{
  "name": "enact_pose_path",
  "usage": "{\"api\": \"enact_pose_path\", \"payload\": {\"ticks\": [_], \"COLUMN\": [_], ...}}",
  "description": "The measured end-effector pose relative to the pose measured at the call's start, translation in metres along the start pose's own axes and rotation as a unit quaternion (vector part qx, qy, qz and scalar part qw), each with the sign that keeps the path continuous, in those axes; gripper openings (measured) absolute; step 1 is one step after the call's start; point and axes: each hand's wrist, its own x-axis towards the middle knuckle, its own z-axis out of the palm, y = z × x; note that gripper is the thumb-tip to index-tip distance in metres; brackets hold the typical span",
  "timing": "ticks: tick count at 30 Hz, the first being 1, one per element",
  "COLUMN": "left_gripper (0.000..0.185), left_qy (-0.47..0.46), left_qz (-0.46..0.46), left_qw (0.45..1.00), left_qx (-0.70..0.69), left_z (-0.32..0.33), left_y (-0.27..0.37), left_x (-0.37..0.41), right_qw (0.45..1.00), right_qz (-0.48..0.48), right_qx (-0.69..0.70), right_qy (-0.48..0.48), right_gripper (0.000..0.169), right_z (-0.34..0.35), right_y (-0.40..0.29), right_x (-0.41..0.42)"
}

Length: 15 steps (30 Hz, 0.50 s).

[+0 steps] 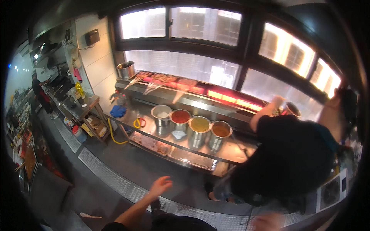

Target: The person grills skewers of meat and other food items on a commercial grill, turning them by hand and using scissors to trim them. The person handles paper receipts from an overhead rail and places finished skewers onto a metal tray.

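Observation:
My left hand (160,185) is raised over the kitchen floor, fingers apart and slightly curled, touching nothing. Blurred at the bottom edge, my right hand (268,221) shows only in part; whether it holds anything cannot be told. Before me stands a steel counter with a glowing grill (222,96). Bundles of meat skewers (163,78) lie on its left part, their sticks pointing toward me. Below the grill stand metal pots: one with pale contents (161,112), one with red sauce (180,116), one with yellowish-green sauce (199,124) and one with orange-brown sauce (221,128).
A co-worker in black (289,156) leans at the grill's right, close by. Another person (40,89) stands far left. Metal trays (192,158) sit on the lower shelf. A yellow hose (112,134) hangs to the floor beside a floor grating (101,170). A white appliance (332,192) is at right.

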Motion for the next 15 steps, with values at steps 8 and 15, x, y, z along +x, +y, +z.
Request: {"api": "enact_pose_path", "payload": {"ticks": [8, 15], "left_gripper": [0.058, 0.053], "left_qy": [-0.278, -0.021], "left_qz": [0.064, 0.184], "left_qw": [0.923, 0.976], "left_qx": [-0.259, 0.119], "left_z": [-0.045, -0.184], "left_y": [0.134, 0.229], "left_x": [0.032, 0.148], "right_qw": [0.950, 0.848], "right_qz": [0.294, 0.496], "right_qx": [-0.083, 0.177], "right_qy": [-0.070, 0.066], "right_gripper": [0.046, 0.033], "right_z": [0.370, 0.428], "right_y": [0.163, 0.249], "right_x": [-0.040, 0.062]}}
